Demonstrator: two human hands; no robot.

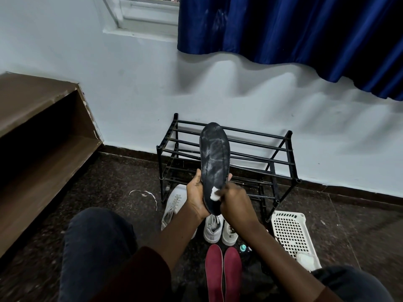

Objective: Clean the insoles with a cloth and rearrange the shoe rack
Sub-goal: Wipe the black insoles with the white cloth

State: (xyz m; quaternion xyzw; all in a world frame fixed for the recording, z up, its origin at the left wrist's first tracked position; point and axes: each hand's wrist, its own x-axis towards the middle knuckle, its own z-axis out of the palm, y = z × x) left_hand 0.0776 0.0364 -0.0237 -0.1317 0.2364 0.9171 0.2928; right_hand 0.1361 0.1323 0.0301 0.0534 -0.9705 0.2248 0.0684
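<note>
STEP: wiping under way | black insole [214, 162], frame centre, streaked, heel gripped in left hand [196, 197] | right hand [234, 199] pinches white cloth [214, 194] against its heel area | PENDING (judged): red insoles [222, 273] lower centre; white shoes [174, 205] on floor before shoe rack [226, 153], unracked

Home room: shoe rack [226, 158], curtained window [144, 16]

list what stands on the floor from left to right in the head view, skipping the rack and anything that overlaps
wooden shelf unit → lone white sneaker → pair of white sneakers → white perforated basket. The red insoles lie in line with the pair, so they are left out.
</note>
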